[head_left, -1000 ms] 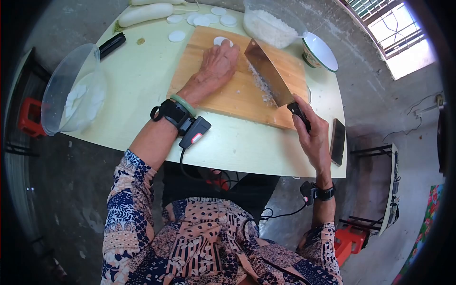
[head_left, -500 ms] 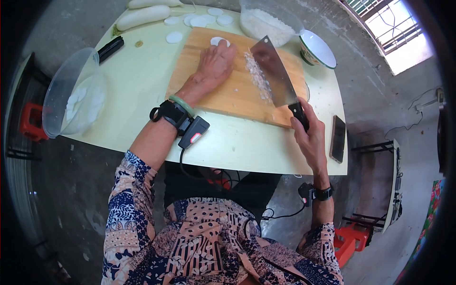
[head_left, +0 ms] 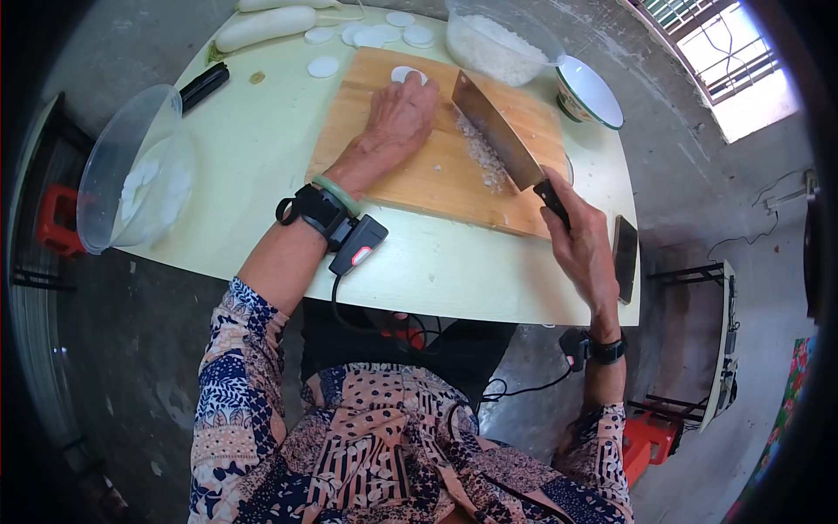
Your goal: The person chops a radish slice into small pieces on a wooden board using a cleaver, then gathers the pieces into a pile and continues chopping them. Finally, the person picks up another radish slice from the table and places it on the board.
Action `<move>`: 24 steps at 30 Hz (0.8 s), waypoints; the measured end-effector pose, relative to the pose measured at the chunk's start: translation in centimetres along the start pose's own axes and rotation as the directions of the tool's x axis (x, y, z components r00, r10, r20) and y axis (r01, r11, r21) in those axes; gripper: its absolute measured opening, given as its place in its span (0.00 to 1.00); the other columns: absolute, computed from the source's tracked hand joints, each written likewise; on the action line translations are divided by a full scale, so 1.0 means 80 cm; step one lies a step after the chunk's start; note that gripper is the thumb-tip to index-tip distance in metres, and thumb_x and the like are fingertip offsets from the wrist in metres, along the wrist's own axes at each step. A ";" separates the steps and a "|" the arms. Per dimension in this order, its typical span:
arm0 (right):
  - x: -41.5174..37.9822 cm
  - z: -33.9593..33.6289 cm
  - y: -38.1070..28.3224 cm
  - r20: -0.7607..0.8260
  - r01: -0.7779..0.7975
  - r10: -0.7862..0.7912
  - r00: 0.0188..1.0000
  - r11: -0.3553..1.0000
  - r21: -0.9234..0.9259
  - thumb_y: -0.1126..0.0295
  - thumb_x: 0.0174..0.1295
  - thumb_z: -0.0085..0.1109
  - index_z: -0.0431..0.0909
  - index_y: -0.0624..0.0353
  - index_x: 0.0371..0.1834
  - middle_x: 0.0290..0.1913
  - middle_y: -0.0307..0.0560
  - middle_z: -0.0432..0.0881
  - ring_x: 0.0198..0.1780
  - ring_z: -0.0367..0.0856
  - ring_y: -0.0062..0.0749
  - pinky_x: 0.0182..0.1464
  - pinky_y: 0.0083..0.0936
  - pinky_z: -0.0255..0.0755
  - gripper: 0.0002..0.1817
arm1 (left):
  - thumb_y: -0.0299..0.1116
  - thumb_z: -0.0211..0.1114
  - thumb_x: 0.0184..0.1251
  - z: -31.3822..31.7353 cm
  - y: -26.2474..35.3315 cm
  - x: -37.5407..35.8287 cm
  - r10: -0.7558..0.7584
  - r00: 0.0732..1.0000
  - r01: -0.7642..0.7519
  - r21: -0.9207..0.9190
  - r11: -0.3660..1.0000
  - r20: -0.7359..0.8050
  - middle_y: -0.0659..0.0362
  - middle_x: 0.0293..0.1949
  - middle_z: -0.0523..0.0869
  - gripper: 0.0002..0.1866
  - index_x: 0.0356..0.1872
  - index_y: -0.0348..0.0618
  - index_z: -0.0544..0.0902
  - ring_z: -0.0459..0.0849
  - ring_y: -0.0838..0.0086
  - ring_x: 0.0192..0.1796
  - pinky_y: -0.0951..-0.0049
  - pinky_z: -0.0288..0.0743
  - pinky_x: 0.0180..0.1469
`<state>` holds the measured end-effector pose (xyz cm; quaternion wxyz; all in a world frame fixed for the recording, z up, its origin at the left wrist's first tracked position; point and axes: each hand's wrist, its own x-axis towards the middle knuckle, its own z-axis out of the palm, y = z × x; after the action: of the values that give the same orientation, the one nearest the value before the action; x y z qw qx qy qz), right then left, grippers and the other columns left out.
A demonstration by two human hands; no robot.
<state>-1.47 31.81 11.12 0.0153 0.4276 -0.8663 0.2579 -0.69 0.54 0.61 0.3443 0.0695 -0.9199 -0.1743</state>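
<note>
My right hand [head_left: 582, 244] is closed round the black handle of a cleaver [head_left: 497, 131]. The blade stands on edge at a slant over a strip of finely chopped white bits [head_left: 478, 150] on the wooden cutting board [head_left: 349, 144]. To the left, my left hand [head_left: 401, 118] rests on the board with its fingers bent and pressed on white radish slices [head_left: 403, 74] near the back edge. Those fingertips partly cover the slices.
At the back left lie whole white radishes [head_left: 266, 31] and several loose slices [head_left: 323, 67]. A clear bowl of shredded white food [head_left: 495, 51], an enamel bowl [head_left: 589, 92] and a phone [head_left: 625, 259] are on the right. A clear bowl [head_left: 105, 188] holds slices on the left; a black object [head_left: 204, 86] lies behind it.
The cleaver blade has turned from lying tilted flat to standing more on edge, its tip moving left. My right hand has shifted slightly right. My left hand stays almost in place.
</note>
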 end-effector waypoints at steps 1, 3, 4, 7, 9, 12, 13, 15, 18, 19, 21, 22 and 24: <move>0.002 -0.003 -0.002 -0.013 0.004 -0.004 1.000 1.000 0.001 0.80 0.71 0.60 0.73 0.55 0.76 0.50 0.63 0.89 0.46 0.89 0.55 0.52 0.40 0.79 0.29 | 0.31 0.62 0.73 0.002 -0.001 0.000 0.008 1.000 -0.008 0.000 1.000 -0.012 0.45 0.43 0.84 0.07 0.45 0.41 0.83 0.86 0.41 0.43 0.42 0.81 0.45; 0.008 -0.002 -0.005 -0.021 0.016 -0.016 1.000 1.000 0.000 0.80 0.71 0.59 0.73 0.54 0.76 0.49 0.63 0.89 0.46 0.89 0.55 0.52 0.41 0.80 0.30 | 0.31 0.62 0.73 0.001 -0.005 -0.001 0.009 1.000 -0.009 0.002 1.000 -0.030 0.44 0.43 0.84 0.07 0.45 0.40 0.83 0.86 0.40 0.42 0.42 0.81 0.45; 0.011 0.003 -0.007 -0.083 0.034 -0.032 0.996 0.999 0.022 0.80 0.71 0.59 0.73 0.54 0.76 0.49 0.64 0.88 0.45 0.89 0.56 0.51 0.41 0.79 0.29 | 0.30 0.62 0.73 0.000 -0.004 -0.001 0.012 0.999 -0.012 -0.002 1.000 -0.034 0.44 0.43 0.84 0.07 0.44 0.40 0.83 0.86 0.40 0.42 0.42 0.81 0.44; 0.021 0.006 0.009 -0.081 0.041 -0.041 0.996 0.999 0.000 0.79 0.71 0.59 0.73 0.54 0.76 0.48 0.64 0.88 0.44 0.88 0.57 0.49 0.42 0.79 0.29 | 0.29 0.62 0.72 0.001 -0.001 -0.003 0.017 0.999 -0.018 -0.026 1.000 -0.030 0.43 0.42 0.84 0.06 0.44 0.39 0.82 0.86 0.40 0.42 0.42 0.81 0.44; 0.027 0.007 0.009 -0.016 0.038 -0.039 0.999 0.998 -0.039 0.79 0.72 0.59 0.73 0.54 0.76 0.47 0.64 0.88 0.43 0.88 0.57 0.49 0.42 0.79 0.29 | 0.29 0.62 0.72 0.001 -0.005 -0.001 0.016 1.000 -0.017 -0.037 0.999 -0.026 0.43 0.42 0.84 0.06 0.43 0.39 0.82 0.86 0.40 0.42 0.42 0.81 0.43; 0.027 0.005 -0.001 -0.076 0.009 -0.010 0.997 1.000 -0.005 0.79 0.71 0.59 0.73 0.55 0.76 0.47 0.65 0.88 0.43 0.88 0.57 0.48 0.43 0.78 0.29 | 0.29 0.61 0.73 0.002 -0.002 -0.002 -0.007 1.000 0.007 0.007 1.000 -0.014 0.43 0.42 0.84 0.05 0.43 0.39 0.82 0.86 0.40 0.42 0.42 0.81 0.43; 0.027 0.008 0.001 -0.063 0.004 -0.005 0.998 1.000 -0.004 0.79 0.71 0.59 0.73 0.55 0.76 0.47 0.65 0.88 0.43 0.88 0.57 0.48 0.43 0.78 0.28 | 0.30 0.61 0.73 -0.001 -0.001 -0.003 -0.002 1.000 0.002 -0.001 1.000 0.002 0.43 0.42 0.84 0.06 0.44 0.39 0.82 0.86 0.40 0.43 0.42 0.81 0.44; 0.026 0.009 0.001 -0.051 -0.001 0.001 0.999 1.000 -0.001 0.79 0.71 0.58 0.73 0.56 0.76 0.47 0.65 0.88 0.42 0.87 0.56 0.48 0.43 0.78 0.28 | 0.30 0.60 0.74 0.001 -0.001 -0.003 0.005 1.000 -0.005 -0.006 1.000 0.018 0.42 0.42 0.84 0.07 0.44 0.39 0.81 0.86 0.39 0.43 0.42 0.81 0.44; 0.024 0.003 -0.012 0.012 -0.063 0.063 0.998 0.998 -0.023 0.79 0.72 0.58 0.73 0.56 0.76 0.48 0.65 0.88 0.42 0.87 0.55 0.49 0.41 0.79 0.28 | 0.31 0.59 0.74 0.004 -0.005 -0.001 -0.030 0.999 0.030 -0.005 1.000 0.033 0.43 0.42 0.83 0.07 0.44 0.39 0.81 0.86 0.39 0.43 0.41 0.80 0.44; 0.019 0.004 -0.018 -0.055 -0.048 0.047 0.997 0.999 -0.006 0.79 0.72 0.58 0.73 0.56 0.76 0.48 0.64 0.88 0.42 0.87 0.54 0.49 0.40 0.79 0.28 | 0.30 0.60 0.74 0.002 -0.004 -0.002 -0.022 0.999 0.023 -0.019 1.000 0.025 0.43 0.42 0.83 0.06 0.44 0.39 0.80 0.86 0.39 0.43 0.41 0.80 0.44; 0.016 0.004 -0.015 -0.123 -0.036 0.037 0.992 0.999 0.011 0.79 0.72 0.58 0.73 0.57 0.76 0.48 0.63 0.88 0.42 0.87 0.53 0.49 0.40 0.79 0.28 | 0.30 0.60 0.73 0.002 -0.001 -0.002 -0.011 1.000 0.012 -0.036 0.999 0.021 0.43 0.42 0.84 0.06 0.43 0.39 0.80 0.86 0.39 0.43 0.41 0.80 0.44; 0.014 0.006 -0.007 -0.054 -0.031 0.031 0.998 0.999 0.015 0.79 0.72 0.58 0.73 0.56 0.76 0.47 0.63 0.88 0.42 0.87 0.52 0.49 0.38 0.79 0.28 | 0.29 0.60 0.73 0.003 -0.001 -0.001 -0.017 1.000 0.017 -0.017 1.000 0.004 0.43 0.42 0.84 0.06 0.43 0.39 0.80 0.86 0.39 0.43 0.40 0.80 0.44; 0.008 0.003 -0.008 0.027 -0.078 0.079 0.997 0.997 -0.025 0.79 0.72 0.59 0.73 0.56 0.76 0.47 0.62 0.89 0.44 0.88 0.52 0.51 0.36 0.80 0.28 | 0.29 0.60 0.73 0.006 0.000 -0.003 -0.018 1.000 0.018 0.001 1.000 -0.011 0.43 0.42 0.84 0.05 0.43 0.39 0.80 0.86 0.40 0.43 0.40 0.80 0.44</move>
<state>-1.38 30.90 11.35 -0.0016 0.3966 -0.8856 0.2418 -0.87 0.75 0.13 0.3479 0.0792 -0.9174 -0.1766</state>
